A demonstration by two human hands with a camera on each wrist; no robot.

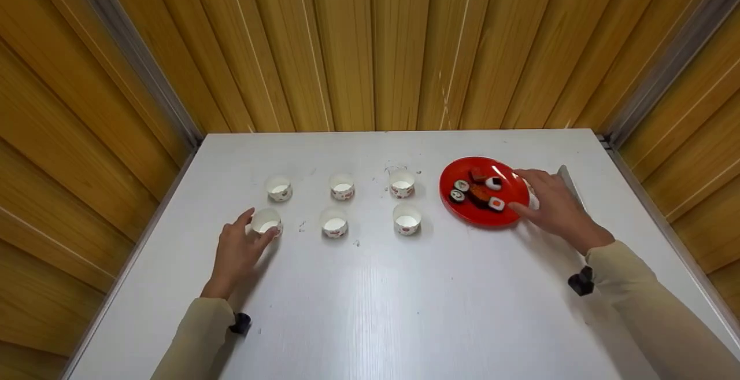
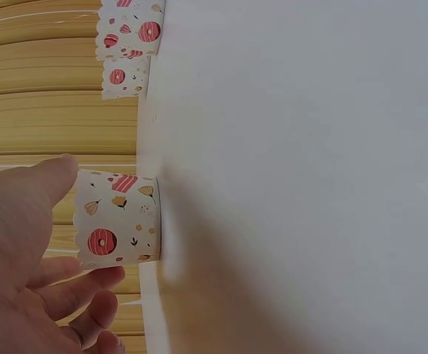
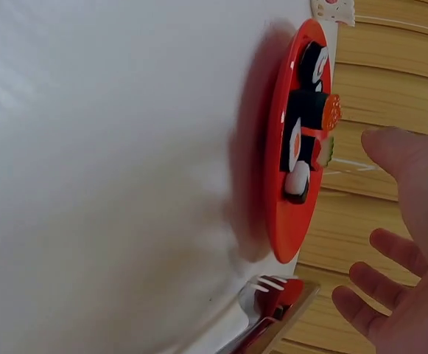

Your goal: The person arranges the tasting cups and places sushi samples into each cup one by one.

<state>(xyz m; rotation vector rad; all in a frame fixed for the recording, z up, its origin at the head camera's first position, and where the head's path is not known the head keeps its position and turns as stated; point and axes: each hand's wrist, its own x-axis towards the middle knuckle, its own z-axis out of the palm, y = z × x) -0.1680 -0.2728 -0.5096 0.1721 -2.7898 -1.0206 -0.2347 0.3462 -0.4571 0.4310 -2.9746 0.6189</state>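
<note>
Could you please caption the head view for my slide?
Left hand around one of six cups, right hand near a red plate of sushi.

Walls (image 1: 399,50), apparently wooden, border a white table (image 1: 370,310).

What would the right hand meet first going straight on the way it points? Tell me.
The right hand would likely meet the red plate first, or the sushi pieces on it if it clears the rim; its height is unclear.

- The place was a booth-like work cell.
- Wood-patterned panels (image 1: 399,50) walled three visible sides.
- Grey metal posts (image 1: 132,44) stood at two corners.
- A white table (image 1: 358,299) spanned between them.
</note>
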